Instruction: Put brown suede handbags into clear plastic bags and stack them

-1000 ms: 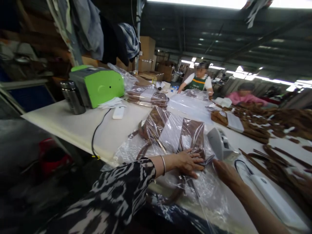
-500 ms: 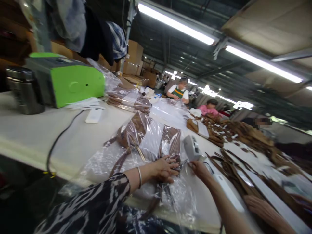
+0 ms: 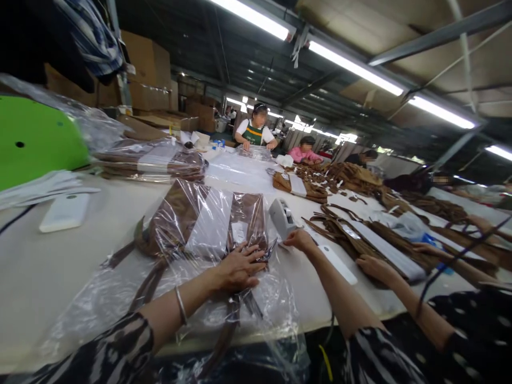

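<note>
Long cream surface [image 3: 44, 266] runs off into a dim warehouse-type room: fluorescent tube lights [image 3: 352, 66] overhead, dark roof beams, cardboard boxes [image 3: 146, 66] stacked back left, clothing hanging top left. Left hand [image 3: 239, 266] lies flat, fingers spread, pressing down on a clear plastic bag [image 3: 208, 224] holding brown leather straps, near the front edge of the surface, grip open, palm on the film. Right hand [image 3: 300, 240] sits just beside it to the right, fingertips pinched at the bag's edge next to a white tape dispenser [image 3: 282, 217]; grip looks closed on something small, but cannot tell what. Bag spills over the front edge with a brown strap hanging down. Left on the surface: green machine [image 3: 36, 138], white papers, a white remote-like block [image 3: 64, 212], a stack of bagged brown pieces [image 3: 152, 162]. To the right, a co-worker's hand [image 3: 374, 265] rests on piles of loose brown straps [image 3: 360, 181] and white strips. Further down the surface several more people sit working, one in a green apron [image 3: 253, 133], one in pink [image 3: 306, 154].
</note>
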### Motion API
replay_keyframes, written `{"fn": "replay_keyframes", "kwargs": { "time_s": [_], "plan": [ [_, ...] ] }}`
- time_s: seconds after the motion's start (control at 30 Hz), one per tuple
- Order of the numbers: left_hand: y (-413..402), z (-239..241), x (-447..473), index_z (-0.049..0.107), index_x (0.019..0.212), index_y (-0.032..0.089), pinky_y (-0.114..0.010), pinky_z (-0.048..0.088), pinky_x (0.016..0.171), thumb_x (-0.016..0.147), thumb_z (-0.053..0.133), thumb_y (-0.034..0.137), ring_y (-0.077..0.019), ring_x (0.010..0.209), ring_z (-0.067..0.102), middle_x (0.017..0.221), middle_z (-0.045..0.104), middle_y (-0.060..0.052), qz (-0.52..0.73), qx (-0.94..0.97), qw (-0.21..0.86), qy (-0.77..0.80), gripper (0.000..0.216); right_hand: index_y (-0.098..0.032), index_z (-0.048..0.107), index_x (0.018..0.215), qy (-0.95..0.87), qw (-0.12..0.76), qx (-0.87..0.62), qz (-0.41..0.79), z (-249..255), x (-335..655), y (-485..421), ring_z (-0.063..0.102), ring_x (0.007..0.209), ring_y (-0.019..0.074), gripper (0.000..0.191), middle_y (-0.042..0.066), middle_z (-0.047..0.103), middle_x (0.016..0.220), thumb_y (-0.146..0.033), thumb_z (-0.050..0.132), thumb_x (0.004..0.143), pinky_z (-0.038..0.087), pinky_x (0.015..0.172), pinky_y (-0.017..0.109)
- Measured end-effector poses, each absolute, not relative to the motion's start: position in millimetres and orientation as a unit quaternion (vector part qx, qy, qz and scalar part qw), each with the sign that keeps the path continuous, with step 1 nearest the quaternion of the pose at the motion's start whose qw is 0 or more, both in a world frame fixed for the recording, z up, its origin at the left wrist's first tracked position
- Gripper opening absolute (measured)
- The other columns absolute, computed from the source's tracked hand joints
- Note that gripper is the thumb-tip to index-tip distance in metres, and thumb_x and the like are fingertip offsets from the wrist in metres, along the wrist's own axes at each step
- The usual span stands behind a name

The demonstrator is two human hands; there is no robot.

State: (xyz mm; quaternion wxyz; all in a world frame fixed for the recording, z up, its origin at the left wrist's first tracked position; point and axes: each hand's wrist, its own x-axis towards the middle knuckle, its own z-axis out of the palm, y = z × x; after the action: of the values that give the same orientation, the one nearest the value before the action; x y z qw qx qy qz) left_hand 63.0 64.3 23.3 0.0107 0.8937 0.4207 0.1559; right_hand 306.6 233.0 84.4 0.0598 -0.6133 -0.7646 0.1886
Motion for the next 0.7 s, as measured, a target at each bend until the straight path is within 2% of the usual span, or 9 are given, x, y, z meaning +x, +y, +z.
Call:
{"fn": "replay_keyframes", "kwargs": {
  "time_s": [0.13, 0.23, 0.37, 0.6, 0.7],
  "plan": [
    [66, 19, 62, 0.051, 0.141, 0.031, -0.055, 0.015, 0.119, 0.094, 0.054, 0.053, -0.0307, 0.146, 0.031, 0.156, 0.042, -0.005, 0.167, 0.894, 0.019, 0.415, 0.052, -0.016, 0.065, 0.061, -0.747, 0.059, -0.604, 0.272, 85, 307, 243, 0.049, 0.052, 0.0093, 0.024, -0.003, 0.055, 0.051, -0.033, 0.082, 0.063, 0.035, 0.049, 0.020],
    [66, 19, 62, 0.051, 0.141, 0.030, -0.055, 0.014, 0.119, 0.093, 0.055, 0.053, -0.0310, 0.147, 0.030, 0.156, 0.041, -0.006, 0.169, 0.893, 0.024, 0.416, 0.053, -0.016, 0.062, 0.057, -0.727, 0.063, -0.589, 0.347, 85, 310, 248, 0.046, 0.048, 0.0077, 0.032, -0.004, 0.052, 0.047, -0.039, 0.083, 0.063, 0.039, 0.048, 0.018],
    [67, 20, 62, 0.051, 0.141, 0.031, -0.054, 0.013, 0.119, 0.093, 0.055, 0.054, -0.0305, 0.147, 0.030, 0.156, 0.040, -0.007, 0.164, 0.893, 0.031, 0.418, 0.053, -0.016, 0.064, 0.058, -0.704, 0.089, -0.569, 0.415, 84, 315, 253, 0.048, 0.048, 0.0076, 0.033, -0.003, 0.055, 0.049, -0.042, 0.083, 0.063, 0.043, 0.049, 0.018],
    [69, 17, 61, 0.053, 0.141, 0.031, -0.050, 0.013, 0.121, 0.092, 0.058, 0.050, -0.0294, 0.146, 0.032, 0.156, 0.041, -0.005, 0.170, 0.892, 0.013, 0.418, 0.052, -0.014, 0.067, 0.055, -0.670, 0.136, -0.561, 0.467, 86, 314, 249, 0.053, 0.048, 0.0094, 0.028, 0.000, 0.060, 0.050, -0.025, 0.091, 0.049, 0.047, 0.044, 0.019],
    [68, 16, 61, 0.053, 0.140, 0.032, -0.051, 0.013, 0.121, 0.092, 0.059, 0.051, -0.0295, 0.146, 0.031, 0.156, 0.041, -0.005, 0.168, 0.892, 0.017, 0.419, 0.053, -0.012, 0.066, 0.057, -0.652, 0.177, -0.546, 0.495, 101, 312, 244, 0.059, 0.052, 0.0131, 0.030, 0.003, 0.065, 0.056, -0.025, 0.092, 0.048, 0.052, 0.049, 0.024]
  ]
}}
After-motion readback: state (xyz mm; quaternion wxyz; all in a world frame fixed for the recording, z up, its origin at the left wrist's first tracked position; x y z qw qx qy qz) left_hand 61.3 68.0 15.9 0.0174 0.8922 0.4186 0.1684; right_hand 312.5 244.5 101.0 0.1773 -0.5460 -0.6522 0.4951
